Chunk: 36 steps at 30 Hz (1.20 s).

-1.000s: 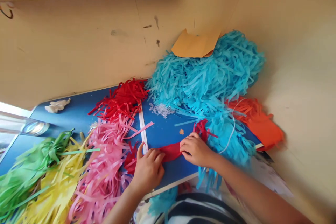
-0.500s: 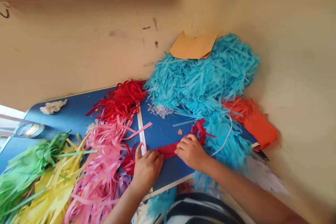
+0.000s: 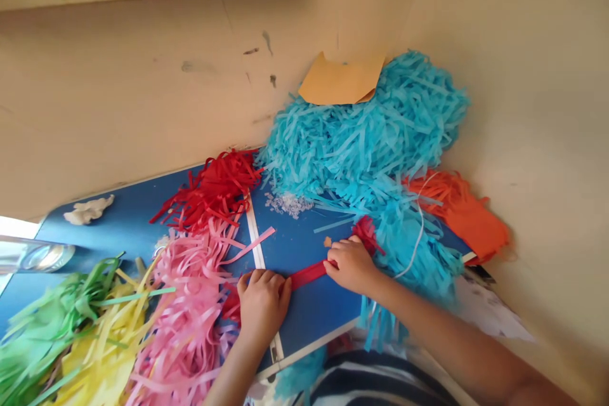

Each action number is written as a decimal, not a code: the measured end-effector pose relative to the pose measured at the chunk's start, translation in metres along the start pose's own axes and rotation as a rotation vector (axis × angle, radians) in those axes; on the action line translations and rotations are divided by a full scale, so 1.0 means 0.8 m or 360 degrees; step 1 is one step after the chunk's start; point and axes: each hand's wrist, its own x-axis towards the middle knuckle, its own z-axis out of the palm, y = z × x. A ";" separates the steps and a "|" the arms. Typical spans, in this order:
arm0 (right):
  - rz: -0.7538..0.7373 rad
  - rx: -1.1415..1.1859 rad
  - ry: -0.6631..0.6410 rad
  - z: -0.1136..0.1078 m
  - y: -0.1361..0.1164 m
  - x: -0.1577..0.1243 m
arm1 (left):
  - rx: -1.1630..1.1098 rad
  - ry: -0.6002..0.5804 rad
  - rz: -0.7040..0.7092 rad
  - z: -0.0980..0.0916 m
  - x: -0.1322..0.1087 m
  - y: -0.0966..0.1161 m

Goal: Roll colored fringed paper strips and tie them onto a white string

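Note:
A strip of red tissue paper [image 3: 309, 273] with fringed ends stretches between my two hands, low over the blue table [image 3: 311, 314]. My left hand [image 3: 264, 301] is closed on its left part, fingers curled down. Closed on the right part is my right hand [image 3: 351, 264], and a red fringe sticks out beyond its fingers. Pink fringed paper [image 3: 185, 298] lies just left of my left hand. Blue fringed paper [image 3: 409, 235] lies against the right side of the strip, beside my right forearm.
A big blue paper heap [image 3: 361, 139] stands by the wall, a brown paper piece [image 3: 342, 81] on top. Red fringe [image 3: 214, 184], yellow fringe [image 3: 104, 349] and green fringe [image 3: 52, 311] lie left. Orange paper [image 3: 476, 222] is at right. A drinking glass [image 3: 47, 257] lies far left.
My left hand's raised thumb and fingers have come down onto the strip. The strip between my hands looks narrower and tauter. The view has shifted slightly.

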 end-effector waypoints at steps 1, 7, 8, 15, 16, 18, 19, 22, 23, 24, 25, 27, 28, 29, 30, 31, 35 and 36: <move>0.0012 -0.0004 0.0003 0.002 0.000 0.001 | 0.0019 -0.0008 -0.0004 0.000 0.001 0.000; 0.0055 -0.0008 0.0001 0.001 0.003 0.004 | 0.0086 -0.0027 -0.0038 0.002 0.002 -0.001; 0.0068 -0.0008 0.0010 -0.002 0.004 0.004 | 0.0094 -0.0008 -0.0048 0.002 0.001 -0.001; -0.0680 -0.0086 0.0068 -0.024 -0.010 -0.007 | 0.0181 0.0099 0.0426 -0.005 -0.004 0.004; -0.0760 -0.0121 0.0045 -0.022 -0.011 -0.005 | 0.0177 0.0100 0.0443 -0.005 -0.005 0.005; -0.0842 -0.0202 0.0042 -0.015 -0.010 0.000 | 0.0127 0.0141 0.0432 -0.004 -0.005 0.008; -0.0860 -0.0229 0.0055 -0.011 -0.008 0.003 | 0.0091 0.0172 0.0419 -0.002 -0.005 0.009; -0.0846 -0.0223 0.0060 -0.005 -0.002 0.013 | 0.0021 0.0233 0.0394 0.005 -0.004 0.011; -0.0815 -0.0204 0.0054 -0.006 -0.002 0.014 | 0.0021 0.0243 0.0390 0.008 -0.003 0.011; -0.0779 -0.0184 0.0054 -0.007 -0.004 0.015 | 0.0026 0.0258 0.0386 0.010 -0.003 0.011; -0.0747 -0.0167 0.0059 -0.009 -0.006 0.014 | 0.0031 0.0276 0.0381 0.011 -0.003 0.011; -0.0728 -0.0165 0.0078 -0.011 -0.014 0.010 | 0.0034 0.0314 0.0371 0.013 -0.004 0.011; -0.0745 -0.0183 0.0087 -0.011 -0.018 0.008 | 0.0033 0.0325 0.0370 0.013 -0.006 0.010; -0.0768 -0.0210 0.0097 -0.009 -0.020 0.006 | 0.0033 0.0332 0.0373 0.012 -0.008 0.010; -0.0783 -0.0239 0.0108 -0.007 -0.021 0.004 | 0.0032 0.0334 0.0373 0.011 -0.010 0.008; -0.0777 -0.0257 0.0121 -0.004 -0.019 0.002 | 0.0028 0.0331 0.0371 0.010 -0.013 0.006; -0.0604 -0.0088 0.0156 0.002 0.006 -0.002 | -0.0076 0.0290 0.0306 0.007 -0.023 -0.010; -0.0545 -0.0013 0.0141 0.001 0.013 -0.002 | -0.0122 0.0281 0.0281 0.007 -0.024 -0.015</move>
